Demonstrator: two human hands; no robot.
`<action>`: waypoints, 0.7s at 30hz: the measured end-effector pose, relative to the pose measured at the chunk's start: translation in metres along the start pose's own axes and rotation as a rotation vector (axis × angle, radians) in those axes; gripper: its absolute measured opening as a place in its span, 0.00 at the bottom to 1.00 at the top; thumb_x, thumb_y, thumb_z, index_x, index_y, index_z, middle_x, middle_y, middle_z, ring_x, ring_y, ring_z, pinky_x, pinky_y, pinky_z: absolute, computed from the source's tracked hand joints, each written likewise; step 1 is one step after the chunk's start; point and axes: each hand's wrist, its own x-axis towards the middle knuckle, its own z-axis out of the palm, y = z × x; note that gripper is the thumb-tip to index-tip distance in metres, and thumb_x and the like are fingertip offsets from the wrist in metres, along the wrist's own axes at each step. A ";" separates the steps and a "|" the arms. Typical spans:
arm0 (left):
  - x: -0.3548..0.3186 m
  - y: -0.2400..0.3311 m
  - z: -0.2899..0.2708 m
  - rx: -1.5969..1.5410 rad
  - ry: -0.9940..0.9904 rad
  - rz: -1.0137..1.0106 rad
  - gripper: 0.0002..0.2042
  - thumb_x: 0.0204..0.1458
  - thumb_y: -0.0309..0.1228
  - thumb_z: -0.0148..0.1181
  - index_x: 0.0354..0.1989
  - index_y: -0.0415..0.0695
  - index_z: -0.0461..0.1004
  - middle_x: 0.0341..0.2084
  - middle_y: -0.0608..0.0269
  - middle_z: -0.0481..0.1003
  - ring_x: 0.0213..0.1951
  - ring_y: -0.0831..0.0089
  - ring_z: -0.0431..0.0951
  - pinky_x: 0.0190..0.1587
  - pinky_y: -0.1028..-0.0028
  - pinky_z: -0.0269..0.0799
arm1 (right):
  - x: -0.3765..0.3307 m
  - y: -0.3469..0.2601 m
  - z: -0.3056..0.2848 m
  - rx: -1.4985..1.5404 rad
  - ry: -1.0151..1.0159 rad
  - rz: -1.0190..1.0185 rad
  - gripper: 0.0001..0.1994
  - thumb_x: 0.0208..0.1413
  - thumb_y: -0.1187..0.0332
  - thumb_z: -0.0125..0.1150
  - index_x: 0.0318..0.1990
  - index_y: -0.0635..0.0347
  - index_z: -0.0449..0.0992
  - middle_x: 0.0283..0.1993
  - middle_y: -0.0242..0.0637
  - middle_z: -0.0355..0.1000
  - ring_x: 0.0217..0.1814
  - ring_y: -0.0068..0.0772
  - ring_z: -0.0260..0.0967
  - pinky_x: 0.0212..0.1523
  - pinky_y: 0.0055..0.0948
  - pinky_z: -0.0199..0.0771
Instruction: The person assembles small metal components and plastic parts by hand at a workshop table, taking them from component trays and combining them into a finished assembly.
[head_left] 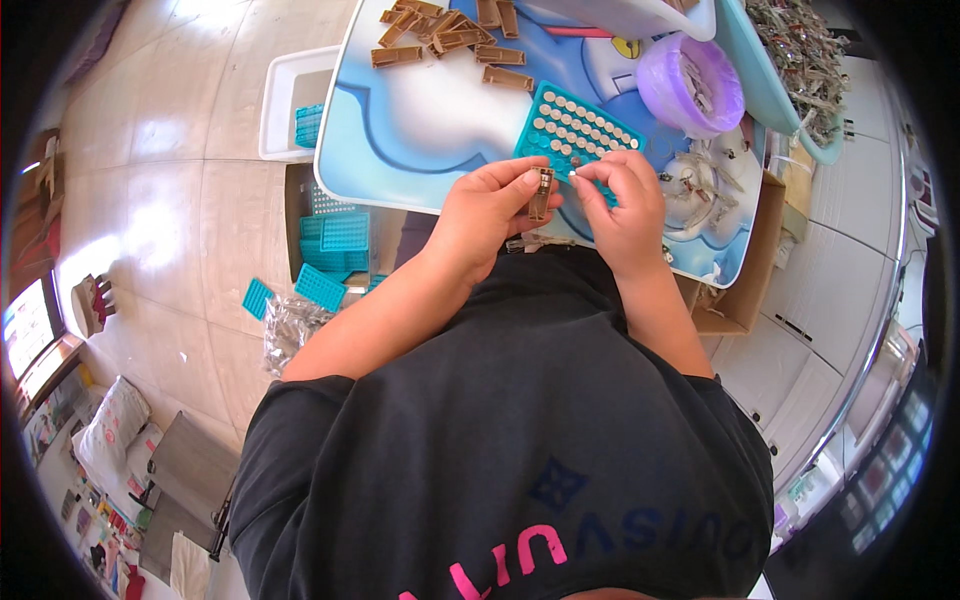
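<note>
Between the fingers and thumb of my left hand [480, 212] is a brown plastic casing [541, 196], held upright with small metal parts showing inside it. My right hand [628, 205] pinches a tiny white piece [572, 173] just to the right of the casing. Beyond both hands lies a teal tray [536, 146] with rows of small round white pieces; its near part is partly covered by my right fingers. Several more brown casings [456, 40] are heaped at the far left of the table [425, 110].
A purple lined basin [662, 103] stands right of the tray, near scattered metal strips [705, 195]. Farther right, a light blue tub [750, 60] holds many metal parts. Left of the table are a white bin [272, 115], stacked teal trays [345, 232] and a clear bag [288, 325].
</note>
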 end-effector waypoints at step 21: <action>-0.004 -0.006 -0.005 -0.053 0.013 0.096 0.12 0.58 0.29 0.49 0.46 0.35 0.68 0.33 0.61 0.74 0.31 0.76 0.75 0.38 0.74 0.73 | 0.014 -0.017 0.014 0.189 -0.123 -0.092 0.04 0.43 0.73 0.60 0.27 0.61 0.72 0.29 0.37 0.67 0.33 0.41 0.66 0.34 0.34 0.67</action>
